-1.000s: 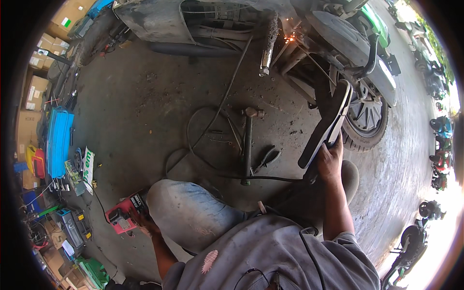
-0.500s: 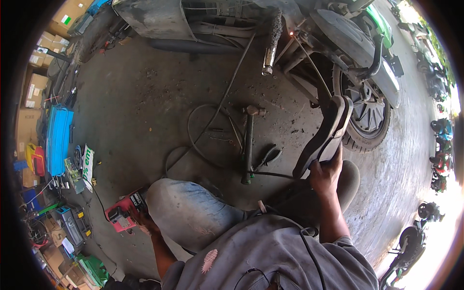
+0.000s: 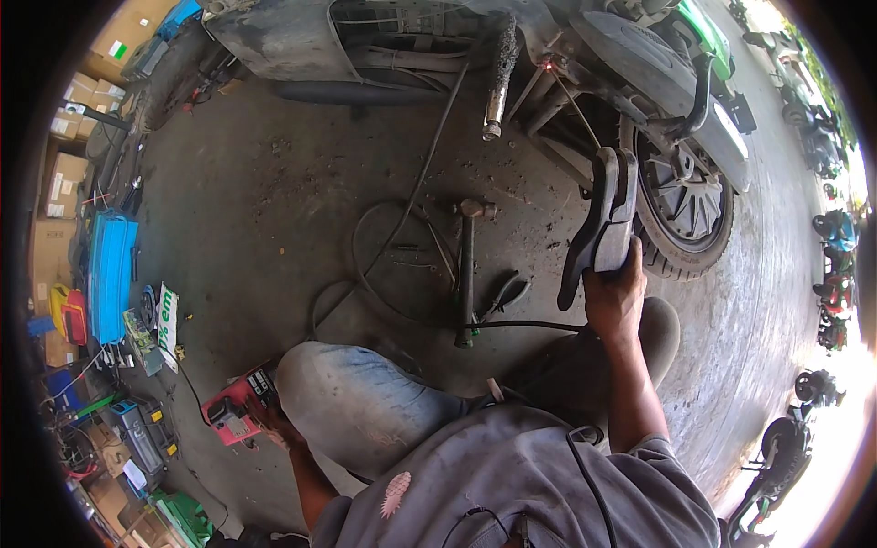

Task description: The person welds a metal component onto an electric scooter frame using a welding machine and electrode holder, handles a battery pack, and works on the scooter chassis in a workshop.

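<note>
My right hand [image 3: 618, 294] grips a black welding electrode holder [image 3: 598, 215], held upright beside the scooter's rear wheel [image 3: 687, 208]. A thin rod runs from the holder up to a small red glowing spot [image 3: 548, 66] on the scooter's frame. My left hand [image 3: 277, 426] rests on a small red welding machine [image 3: 230, 413] on the floor at my left side. My bent knee in faded jeans [image 3: 356, 402] lies between the two hands. A black cable [image 3: 525, 324] leads across the floor toward the holder.
A hammer [image 3: 468, 265] and pliers [image 3: 507, 292] lie on the concrete, among looped cables [image 3: 384, 260]. The scooter's exhaust pipe [image 3: 498, 78] hangs above. A blue case [image 3: 110, 274], cardboard boxes [image 3: 64, 173] and tools crowd the left. Parked scooters [image 3: 836, 292] stand far right.
Sparks that flew at the scooter frame a second ago have died down to a small red glow. My right hand still holds the holder; my left hand stays on the red machine.
</note>
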A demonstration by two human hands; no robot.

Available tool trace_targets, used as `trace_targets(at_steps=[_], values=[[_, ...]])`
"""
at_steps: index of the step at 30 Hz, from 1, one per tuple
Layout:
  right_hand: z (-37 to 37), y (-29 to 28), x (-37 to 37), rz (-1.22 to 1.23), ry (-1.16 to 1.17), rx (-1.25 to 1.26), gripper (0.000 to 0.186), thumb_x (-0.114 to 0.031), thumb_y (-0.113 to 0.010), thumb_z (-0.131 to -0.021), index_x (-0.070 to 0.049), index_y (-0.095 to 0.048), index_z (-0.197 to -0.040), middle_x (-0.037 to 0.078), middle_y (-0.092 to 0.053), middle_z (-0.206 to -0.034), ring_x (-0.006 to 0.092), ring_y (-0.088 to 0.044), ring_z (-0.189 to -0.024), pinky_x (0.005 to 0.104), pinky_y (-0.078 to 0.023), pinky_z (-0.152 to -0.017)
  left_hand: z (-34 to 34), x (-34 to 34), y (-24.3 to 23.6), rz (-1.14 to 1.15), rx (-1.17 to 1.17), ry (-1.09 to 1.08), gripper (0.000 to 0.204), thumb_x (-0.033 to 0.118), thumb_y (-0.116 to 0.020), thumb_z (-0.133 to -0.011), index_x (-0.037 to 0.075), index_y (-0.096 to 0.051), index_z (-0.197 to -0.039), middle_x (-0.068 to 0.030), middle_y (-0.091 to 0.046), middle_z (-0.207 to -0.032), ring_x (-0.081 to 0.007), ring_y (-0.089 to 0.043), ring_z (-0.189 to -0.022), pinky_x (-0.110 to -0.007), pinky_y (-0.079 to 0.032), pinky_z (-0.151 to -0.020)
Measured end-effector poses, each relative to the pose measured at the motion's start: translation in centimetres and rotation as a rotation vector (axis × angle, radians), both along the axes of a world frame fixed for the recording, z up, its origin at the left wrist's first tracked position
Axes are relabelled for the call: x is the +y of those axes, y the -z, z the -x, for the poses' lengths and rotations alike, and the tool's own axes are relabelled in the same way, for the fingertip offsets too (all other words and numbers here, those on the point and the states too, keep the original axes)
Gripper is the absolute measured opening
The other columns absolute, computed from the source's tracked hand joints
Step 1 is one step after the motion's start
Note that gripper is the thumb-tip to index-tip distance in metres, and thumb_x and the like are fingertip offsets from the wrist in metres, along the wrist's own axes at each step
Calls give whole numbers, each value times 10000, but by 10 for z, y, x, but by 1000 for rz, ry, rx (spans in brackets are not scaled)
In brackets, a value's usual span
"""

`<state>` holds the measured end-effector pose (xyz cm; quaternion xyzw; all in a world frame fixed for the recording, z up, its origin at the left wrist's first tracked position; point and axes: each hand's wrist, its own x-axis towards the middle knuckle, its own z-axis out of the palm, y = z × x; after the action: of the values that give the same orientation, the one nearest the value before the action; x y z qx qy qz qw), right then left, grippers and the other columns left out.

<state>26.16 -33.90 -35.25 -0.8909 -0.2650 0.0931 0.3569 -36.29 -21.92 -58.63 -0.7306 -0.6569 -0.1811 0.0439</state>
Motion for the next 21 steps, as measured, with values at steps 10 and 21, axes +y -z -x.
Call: trace_targets(at_steps=[10,21], values=[[-1,2,3,-11,13,5,490,-37,-653,-781,1,-489,-1241,294,-671,-934,485,-654,-932,492,-510,-805,1,-1,0,7,-6,1,300,129,-661,-860,55,-648,-1151,-159,-415,-1512,-376,-351,-1402,-477,-302,-1141],[-2,1,5,-13,5,6,546,-47,-668,-782,51,-452,-1274,299,-663,-881,457,-675,-854,464,-516,-768,2,0,1,17,-15,0,357,152,-645,-874,42,-621,-1212,-158,-417,-1508,-374,-342,-1401,-472,-287,-1145]])
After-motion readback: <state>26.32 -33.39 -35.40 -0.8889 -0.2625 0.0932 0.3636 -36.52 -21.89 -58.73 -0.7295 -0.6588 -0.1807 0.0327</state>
